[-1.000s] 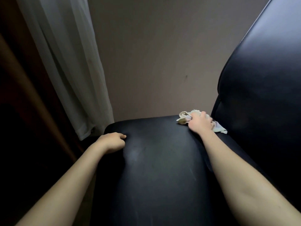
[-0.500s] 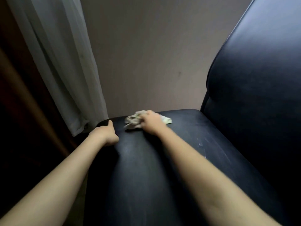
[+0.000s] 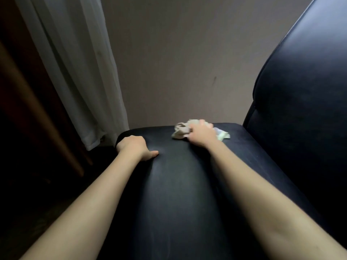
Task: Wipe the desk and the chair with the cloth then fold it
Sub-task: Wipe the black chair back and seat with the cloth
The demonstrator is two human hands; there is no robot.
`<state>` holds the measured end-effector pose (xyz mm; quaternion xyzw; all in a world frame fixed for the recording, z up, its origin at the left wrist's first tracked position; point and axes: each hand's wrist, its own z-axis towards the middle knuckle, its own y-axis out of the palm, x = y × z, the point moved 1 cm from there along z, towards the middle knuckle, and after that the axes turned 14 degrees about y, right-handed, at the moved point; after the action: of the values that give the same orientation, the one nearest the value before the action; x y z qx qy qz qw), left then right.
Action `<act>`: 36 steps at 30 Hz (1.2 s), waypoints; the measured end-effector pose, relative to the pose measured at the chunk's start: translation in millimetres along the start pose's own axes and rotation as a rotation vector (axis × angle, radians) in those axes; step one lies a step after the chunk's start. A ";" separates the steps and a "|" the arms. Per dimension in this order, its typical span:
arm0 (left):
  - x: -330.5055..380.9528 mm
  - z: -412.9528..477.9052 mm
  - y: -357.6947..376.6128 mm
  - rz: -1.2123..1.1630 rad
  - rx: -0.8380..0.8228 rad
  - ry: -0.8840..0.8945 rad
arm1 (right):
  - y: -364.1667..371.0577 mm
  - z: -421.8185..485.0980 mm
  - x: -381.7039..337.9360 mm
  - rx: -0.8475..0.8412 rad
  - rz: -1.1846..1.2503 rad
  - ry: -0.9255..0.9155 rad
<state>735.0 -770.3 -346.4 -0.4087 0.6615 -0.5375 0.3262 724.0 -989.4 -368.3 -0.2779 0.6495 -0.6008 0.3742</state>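
Observation:
A black leather chair fills the view, its seat (image 3: 178, 184) running away from me and its backrest (image 3: 304, 102) rising on the right. A crumpled pale cloth (image 3: 181, 131) lies on the far part of the seat. My right hand (image 3: 201, 135) grips the cloth and presses it onto the leather. My left hand (image 3: 134, 147) grips the seat's far left edge, its fingers curled over the side and the thumb lying on top.
A white sheer curtain (image 3: 75, 72) hangs at the left down to seat level. A plain beige wall (image 3: 178, 62) stands behind the chair. Dark wooden furniture (image 3: 28, 109) lines the left side.
My right hand has slid the cloth across the far seat: from near the backrest to the left, then back toward the middle. The left hand has stayed on the seat's edge.

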 end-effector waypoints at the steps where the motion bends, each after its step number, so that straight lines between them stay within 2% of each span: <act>1: -0.1 0.4 -0.1 0.000 0.004 0.002 | 3.9 -13.4 -30.2 -0.006 0.009 -0.118; 3: -0.5 -1.4 -0.1 -0.017 0.034 0.004 | 11.8 -41.7 -82.4 -0.025 0.012 -0.302; 5: -0.6 -4.4 -0.4 -0.072 0.067 0.008 | 17.5 -52.8 -109.1 -0.052 0.011 -0.377; 9: -1.0 -3.3 0.8 -0.018 0.042 0.023 | 14.6 -28.3 -79.6 -0.093 0.054 -0.422; 11: -2.6 1.5 5.0 0.001 -0.001 -0.010 | 7.2 -5.7 -33.6 -0.060 0.056 -0.329; 14: -2.7 10.1 8.4 -0.015 -0.018 -0.022 | -8.8 25.2 61.1 0.001 0.065 -0.089; 18: 4.4 24.1 2.0 0.012 -0.035 -0.007 | -22.0 30.7 148.0 -0.025 0.122 0.105; 29: 13.3 63.6 2.6 0.047 -0.058 0.094 | -28.9 -1.4 180.9 -0.001 0.174 0.249; 36: 18.9 72.2 -2.7 0.076 -0.066 0.178 | -23.9 -74.8 182.4 0.043 0.183 0.314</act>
<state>789.8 -819.5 -358.7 -0.3445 0.7203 -0.5370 0.2723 557.5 -1097.4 -372.6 -0.1123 0.7095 -0.6139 0.3273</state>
